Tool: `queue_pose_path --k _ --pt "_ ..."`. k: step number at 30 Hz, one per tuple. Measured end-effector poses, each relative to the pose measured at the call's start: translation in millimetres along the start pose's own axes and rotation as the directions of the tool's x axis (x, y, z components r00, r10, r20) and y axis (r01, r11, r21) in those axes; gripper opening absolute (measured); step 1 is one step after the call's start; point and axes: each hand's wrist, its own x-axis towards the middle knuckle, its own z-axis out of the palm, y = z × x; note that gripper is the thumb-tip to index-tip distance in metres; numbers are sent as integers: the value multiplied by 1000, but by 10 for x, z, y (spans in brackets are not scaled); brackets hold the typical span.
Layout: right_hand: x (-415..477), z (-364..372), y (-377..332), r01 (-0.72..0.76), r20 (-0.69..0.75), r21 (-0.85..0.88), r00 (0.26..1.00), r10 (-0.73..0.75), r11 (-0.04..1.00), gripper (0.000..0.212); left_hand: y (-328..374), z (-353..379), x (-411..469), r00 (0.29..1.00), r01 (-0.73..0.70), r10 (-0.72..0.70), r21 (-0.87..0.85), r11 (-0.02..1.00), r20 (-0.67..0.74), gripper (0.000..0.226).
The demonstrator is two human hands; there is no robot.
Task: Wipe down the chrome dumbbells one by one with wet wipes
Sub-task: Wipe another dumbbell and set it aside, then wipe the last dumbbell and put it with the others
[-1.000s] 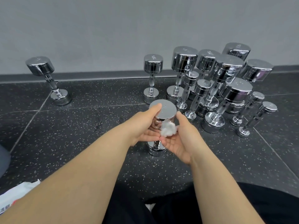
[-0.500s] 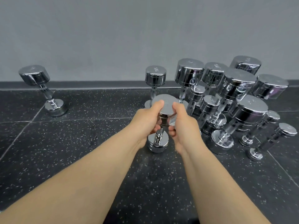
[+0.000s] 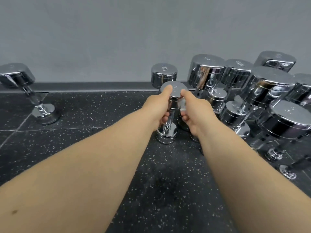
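Your left hand grips the small dumbbell, your right hand pinches the wet wipe on it; rub the handle next, I think.

A small chrome dumbbell is stood upright on the floor, a crumpled wet wipe pressed to its upper head, with other dumbbells clustered just right and a lone dumbbell tilted well apart at left.
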Motion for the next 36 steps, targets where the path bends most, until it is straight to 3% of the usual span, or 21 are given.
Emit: queue_pose_path --k 3,7,11,13,15,17,21,25,31,36 --pt "-124 108 8 246 -199 -67 946 -255 967 45 74 -74 -41 999 32 -32 -10 999 38 37" --pt "-365 505 -99 385 -127 -162 905 -406 908 40 107 -516 -141 999 1 -1 2 1000 -37 25" --pt "-506 1307 -187 253 102 -129 965 -241 959 23 150 -1501 -139 920 -112 92 -31 993 -382 22" --pt "-547 1728 -215 55 245 -121 969 -24 991 18 210 -2014 -76 852 -144 103 -41 989 -514 23" --pt "-618 2187 -245 -145 367 -124 912 182 982 14 269 -2553 3 808 -149 97 -43 988 -582 30" --pt "-658 2591 -272 -207 422 -148 871 252 967 10 343 -2990 81 816 -129 79 -47 991 -573 32" --pt "-675 3342 -311 -154 497 -147 843 208 977 14 459 -3660 283 776 -50 41 5 999 -629 49" --pt "-603 3839 -347 -56 500 -193 853 148 980 16 423 -3926 547 837 52 -13 56 997 -547 56" --pt "-337 4328 -149 24 551 -270 824 134 963 37 367 -4080 908 889 132 -133 -33 991 -439 42" --pt "-132 4418 -1 -49 610 -159 780 137 986 49 334 -4069 1032 940 122 -132 -53 991 -314 37"
